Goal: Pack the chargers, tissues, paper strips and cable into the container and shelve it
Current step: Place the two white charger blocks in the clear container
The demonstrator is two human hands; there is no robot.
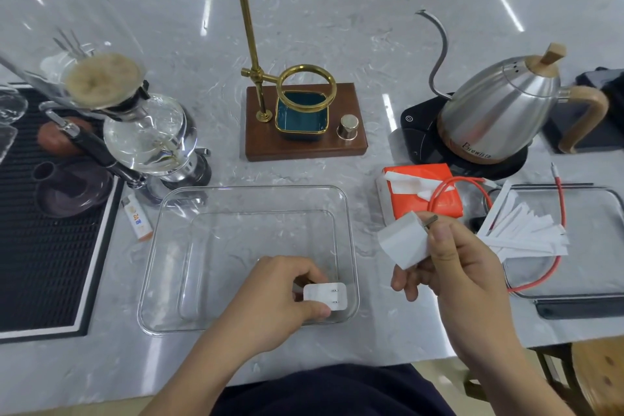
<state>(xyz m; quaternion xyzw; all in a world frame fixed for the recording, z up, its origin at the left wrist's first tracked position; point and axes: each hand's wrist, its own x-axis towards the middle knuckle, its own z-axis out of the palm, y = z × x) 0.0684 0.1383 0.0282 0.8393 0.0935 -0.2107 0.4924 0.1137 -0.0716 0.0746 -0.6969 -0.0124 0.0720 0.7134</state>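
Largest first: clear, square, glass-like container (248, 257) at lower centre of the frame, rim toward the marble counter (337, 30), floor nearly bare. One container, counted; a second clear tray or lid (594, 246) at the right edge, purpose uncertain.

Next down: one orange soft pack of tissues (423, 192) right of centre, above and right of the container's upper right corner, well outside the rim. One red cable (560, 209) looped over the pack and trailing across the right-hand tray. One fan of white paper strips (526, 236) on that tray's left edge; too overlapped to count singly.

Smallest: two white block chargers. First white charger (326, 295) inside the container at its lower right corner, prongs pointing right, held between thumb and curled fingers of the left hand (277, 297); resting on the floor or a shade above, hard to tell. Second white charger (403, 241) raised above the counter just right of the container's right wall, pinched in the right hand (452, 273), prongs toward upper right, long axis tilted from lower left to upper right.

Deciding relation: open container directly left of and below the right-hand charger, right hand nearer. Judged next: short carry left over the right wall, then lowering beside the first block. Still outside: tissues, strips, cable.
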